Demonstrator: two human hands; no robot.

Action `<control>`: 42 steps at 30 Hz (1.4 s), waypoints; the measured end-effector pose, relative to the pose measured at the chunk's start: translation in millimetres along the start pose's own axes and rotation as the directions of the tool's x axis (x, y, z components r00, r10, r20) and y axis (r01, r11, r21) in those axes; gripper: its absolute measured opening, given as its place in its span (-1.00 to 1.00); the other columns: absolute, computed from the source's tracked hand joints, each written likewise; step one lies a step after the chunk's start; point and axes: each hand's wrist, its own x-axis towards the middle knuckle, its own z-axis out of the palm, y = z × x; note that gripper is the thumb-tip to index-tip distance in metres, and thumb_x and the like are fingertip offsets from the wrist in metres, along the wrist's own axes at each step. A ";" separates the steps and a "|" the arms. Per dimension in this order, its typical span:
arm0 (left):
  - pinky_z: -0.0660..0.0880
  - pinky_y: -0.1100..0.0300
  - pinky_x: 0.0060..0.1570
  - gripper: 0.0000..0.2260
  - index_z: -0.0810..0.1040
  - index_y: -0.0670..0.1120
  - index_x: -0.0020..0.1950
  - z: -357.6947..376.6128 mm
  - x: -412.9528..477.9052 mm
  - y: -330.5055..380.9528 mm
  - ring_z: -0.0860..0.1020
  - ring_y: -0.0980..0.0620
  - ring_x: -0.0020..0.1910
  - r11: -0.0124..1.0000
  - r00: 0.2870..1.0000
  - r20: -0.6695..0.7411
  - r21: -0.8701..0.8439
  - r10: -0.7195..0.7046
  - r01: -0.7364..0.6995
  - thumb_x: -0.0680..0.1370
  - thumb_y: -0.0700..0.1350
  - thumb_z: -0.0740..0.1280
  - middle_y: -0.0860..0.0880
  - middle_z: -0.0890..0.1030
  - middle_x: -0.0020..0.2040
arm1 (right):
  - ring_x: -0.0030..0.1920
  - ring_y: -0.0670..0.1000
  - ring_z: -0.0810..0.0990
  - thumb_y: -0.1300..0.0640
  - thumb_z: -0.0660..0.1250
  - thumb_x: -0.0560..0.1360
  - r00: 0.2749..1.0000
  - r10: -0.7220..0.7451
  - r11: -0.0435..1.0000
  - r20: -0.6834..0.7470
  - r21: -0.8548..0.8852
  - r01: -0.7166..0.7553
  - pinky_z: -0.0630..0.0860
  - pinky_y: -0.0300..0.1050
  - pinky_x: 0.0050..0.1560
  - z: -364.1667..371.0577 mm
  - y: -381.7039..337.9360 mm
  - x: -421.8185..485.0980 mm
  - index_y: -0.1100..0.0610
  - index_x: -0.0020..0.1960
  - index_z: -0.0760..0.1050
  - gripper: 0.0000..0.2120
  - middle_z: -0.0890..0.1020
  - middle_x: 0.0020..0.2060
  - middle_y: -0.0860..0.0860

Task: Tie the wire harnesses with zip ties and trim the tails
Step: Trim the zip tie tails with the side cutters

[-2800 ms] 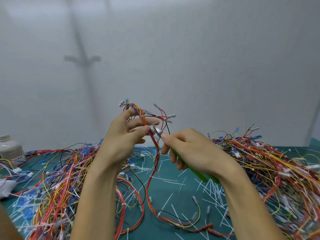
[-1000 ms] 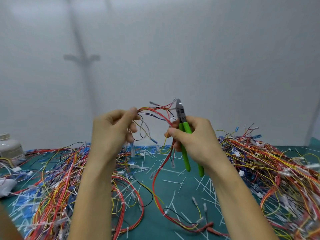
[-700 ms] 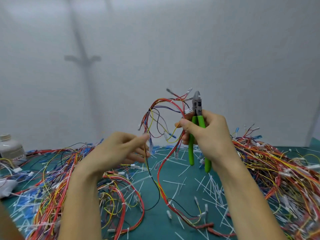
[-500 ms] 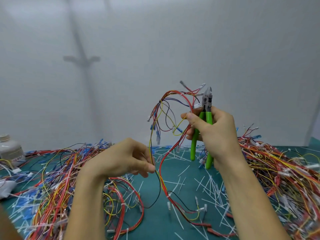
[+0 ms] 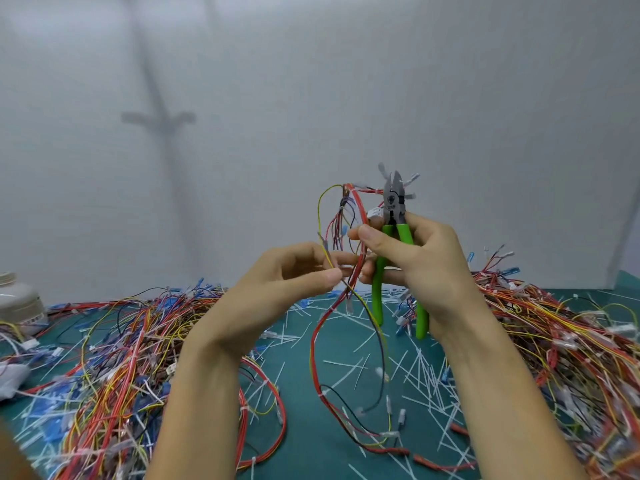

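One harness (image 5: 360, 209) aloft — left hand (image 5: 277, 289) pinches it (right hand (image 5: 426, 258) grips cutters (image 5: 393, 202)).

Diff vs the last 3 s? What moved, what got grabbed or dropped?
The right hand swung the cutters from pointing at the harness to upright, took over the harness and raised both. The left hand let go of the harness top, dipped, came back up and now pinches a yellow wire. Wire piles, bottle and mat unchanged.
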 end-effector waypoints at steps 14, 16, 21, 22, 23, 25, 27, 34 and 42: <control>0.52 0.11 -0.02 -0.91 0.57 -0.17 -0.18 -1.9 8.2 -6.8 0.59 0.04 -0.19 0.993 0.959 -0.270 -0.059 0.085 -0.105 0.46 -0.19 0.44 -0.07 0.67 -0.23 | -0.42 0.04 0.64 -0.06 0.37 0.54 0.993 0.074 0.987 0.088 -0.152 -0.060 0.67 0.11 -0.18 16.9 0.0 -3.6 0.13 -0.05 0.66 -0.74 0.63 -0.25 0.06; 0.53 0.18 -0.07 -0.90 0.55 -0.15 -0.21 -1.7 8.7 -6.8 0.61 0.08 -0.20 0.991 0.949 -0.297 -0.051 0.105 -0.126 0.49 -0.26 0.42 -0.02 0.68 -0.25 | -0.41 0.05 0.67 -0.20 0.28 0.52 0.995 0.089 0.984 0.054 -0.157 -0.080 0.68 0.12 -0.17 18.2 -2.2 -3.5 0.08 -0.07 0.65 -0.64 0.63 -0.24 -0.03; 0.53 0.35 -0.14 -0.86 0.52 -0.19 -0.22 -1.4 8.2 -3.8 0.71 -0.01 -0.09 0.981 0.911 -0.387 -0.067 0.144 -0.183 0.49 -0.35 0.41 -0.11 0.72 -0.17 | -0.37 0.05 0.70 -0.20 0.14 0.62 0.999 -0.015 0.943 -0.038 -0.332 0.002 0.63 0.21 -0.05 13.9 -4.0 -3.9 -0.08 -0.07 0.59 -0.67 0.68 -0.37 0.00; 0.53 0.35 -0.15 -0.86 0.52 -0.19 -0.23 -1.2 8.0 -3.0 0.71 -0.01 -0.10 0.979 0.901 -0.406 -0.060 0.154 -0.194 0.48 -0.35 0.41 -0.11 0.72 -0.18 | -0.38 0.05 0.70 -0.19 0.14 0.62 0.998 -0.043 0.935 -0.055 -0.354 0.021 0.63 0.22 -0.07 12.7 -4.7 -3.9 -0.11 -0.11 0.57 -0.70 0.67 -0.37 0.01; 0.53 0.36 -0.15 -0.85 0.52 -0.18 -0.24 -0.8 8.2 -2.5 0.71 -0.01 -0.11 0.977 0.892 -0.423 -0.056 0.162 -0.204 0.48 -0.36 0.41 -0.11 0.72 -0.19 | -0.39 0.03 0.69 -0.18 0.13 0.63 0.996 -0.063 0.925 -0.065 -0.378 0.034 0.65 0.20 -0.10 11.4 -6.1 -4.4 -0.13 -0.14 0.54 -0.70 0.66 -0.37 0.01; 0.54 0.35 -0.16 -0.85 0.53 -0.19 -0.23 -0.5 8.9 -1.9 0.71 -0.01 -0.10 0.976 0.875 -0.453 -0.048 0.170 -0.214 0.47 -0.36 0.41 -0.11 0.72 -0.19 | -0.43 0.02 0.67 -0.18 0.10 0.63 0.997 -0.057 0.919 -0.059 -0.394 0.030 0.67 0.10 -0.23 8.6 -9.7 -5.3 -0.08 -0.15 0.51 -0.68 0.67 -0.33 0.01; 0.52 0.35 -0.18 -0.86 0.53 -0.20 -0.22 -0.9 9.6 -1.7 0.71 0.00 -0.08 0.974 0.861 -0.479 -0.045 0.172 -0.220 0.48 -0.37 0.41 -0.10 0.72 -0.20 | -0.45 0.03 0.66 -0.19 0.07 0.64 1.000 0.007 0.903 -0.025 -0.428 -0.017 0.63 -0.05 -0.33 5.3 -13.5 -6.2 0.02 -0.08 0.53 -0.61 0.69 -0.36 0.01; 0.55 0.27 -0.17 -0.89 0.56 -0.17 -0.22 -2.0 10.4 -4.9 0.69 -0.09 -0.10 0.973 0.819 -0.545 -0.023 0.179 -0.228 0.46 -0.27 0.46 -0.10 0.72 -0.18 | -0.39 0.04 0.66 -0.22 0.07 0.62 0.933 0.302 0.735 0.196 -0.671 -0.097 0.64 0.07 -0.18 9.4 -12.2 -11.0 0.13 -0.18 0.59 -0.47 0.68 -0.37 0.06; 0.54 0.22 -0.21 -0.88 0.57 -0.23 -0.20 -3.0 11.7 -7.6 0.57 0.06 -0.29 0.978 0.822 -0.537 0.036 0.191 -0.203 0.45 -0.25 0.48 -0.16 0.67 -0.22 | -0.44 0.04 0.65 -0.17 0.06 0.64 0.968 0.175 0.756 0.180 -0.654 -0.015 0.61 0.11 -0.11 20.5 -6.8 -10.0 0.25 -0.17 0.57 -0.44 0.64 -0.33 0.12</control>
